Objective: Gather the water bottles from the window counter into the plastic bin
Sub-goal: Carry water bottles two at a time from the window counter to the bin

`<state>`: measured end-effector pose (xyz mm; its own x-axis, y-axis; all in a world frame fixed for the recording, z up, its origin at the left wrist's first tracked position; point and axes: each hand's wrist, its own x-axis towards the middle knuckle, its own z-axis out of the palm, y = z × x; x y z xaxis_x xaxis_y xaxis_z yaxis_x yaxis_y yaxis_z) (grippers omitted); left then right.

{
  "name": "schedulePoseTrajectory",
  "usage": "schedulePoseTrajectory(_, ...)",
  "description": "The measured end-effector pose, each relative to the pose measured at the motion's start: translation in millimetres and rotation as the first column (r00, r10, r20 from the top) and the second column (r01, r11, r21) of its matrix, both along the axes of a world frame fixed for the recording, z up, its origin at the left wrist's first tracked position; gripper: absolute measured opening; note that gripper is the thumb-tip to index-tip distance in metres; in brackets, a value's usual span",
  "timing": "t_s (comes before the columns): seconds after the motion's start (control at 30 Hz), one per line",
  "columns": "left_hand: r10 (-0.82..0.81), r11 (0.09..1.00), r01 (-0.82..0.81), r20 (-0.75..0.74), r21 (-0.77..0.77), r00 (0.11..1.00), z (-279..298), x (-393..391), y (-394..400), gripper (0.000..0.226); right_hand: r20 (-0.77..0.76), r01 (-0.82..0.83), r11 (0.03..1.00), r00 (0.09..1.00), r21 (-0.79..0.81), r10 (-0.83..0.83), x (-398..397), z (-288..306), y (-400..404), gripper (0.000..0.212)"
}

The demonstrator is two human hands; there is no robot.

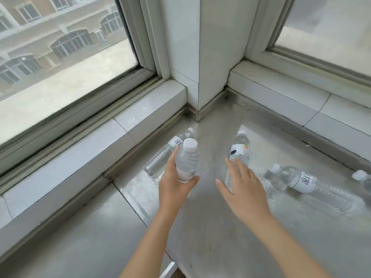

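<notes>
two bare forearms nearest, reaching out over the steel window counter. left hand has fingers and thumb wrapped round the lower body of a capped water bottle, held up off the counter, cap toward the camera. right hand is spread, fingers straight, holding nothing, fingertips touching or just short of the second bottle, which looks upright; cannot tell if contact is made.

risks, as i judge: a straight-fingered nudge could topple that bottle toward the corner; the bottle in the left hand is gripped low, so it may tip; lying bottles can roll on smooth steel.

count: five bottles in view. one held, one under the right hand, one lying by the left sill, one lying at right, one cut off at the right edge. plastic bin: none in view.
</notes>
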<state>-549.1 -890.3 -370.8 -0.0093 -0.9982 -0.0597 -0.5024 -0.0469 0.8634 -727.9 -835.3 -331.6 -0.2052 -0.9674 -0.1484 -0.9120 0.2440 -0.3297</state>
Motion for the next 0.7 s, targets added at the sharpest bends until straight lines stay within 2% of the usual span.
schedulePoseTrajectory(0.2, 0.062, 0.983, -0.045, -0.094, 0.178, 0.994, 3, -21, -29, 0.085, -0.024, 0.175, 0.973, 0.985, 0.152, -0.174, -17, -22, -41, 0.080)
schedulePoseTrajectory(0.3, 0.045, 0.980, -0.018, -0.132, 0.200, 0.990, 2, -30, -37, 0.075, 0.027, 0.230, 0.945, 0.970, 0.231, -0.243, -23, -32, -56, 0.088)
schedulePoseTrajectory(0.4, 0.016, 0.978, 0.010, -0.123, 0.208, 0.992, 3, -34, -43, 0.073, 0.038, 0.252, 0.925, 0.961, 0.284, -0.274, -26, -42, -69, 0.093)
schedulePoseTrajectory(0.5, 0.009, 0.974, 0.020, -0.124, 0.225, 0.992, 4, -34, -46, 0.078, 0.074, 0.316, 0.905, 0.934, 0.285, -0.350, -30, -51, -75, 0.096)
schedulePoseTrajectory(0.7, 0.005, 0.971, 0.028, -0.136, 0.236, 0.991, 4, -29, -51, 0.083, 0.287, 0.457, 0.862, 0.815, 0.219, -0.504, -36, -56, -77, 0.095)
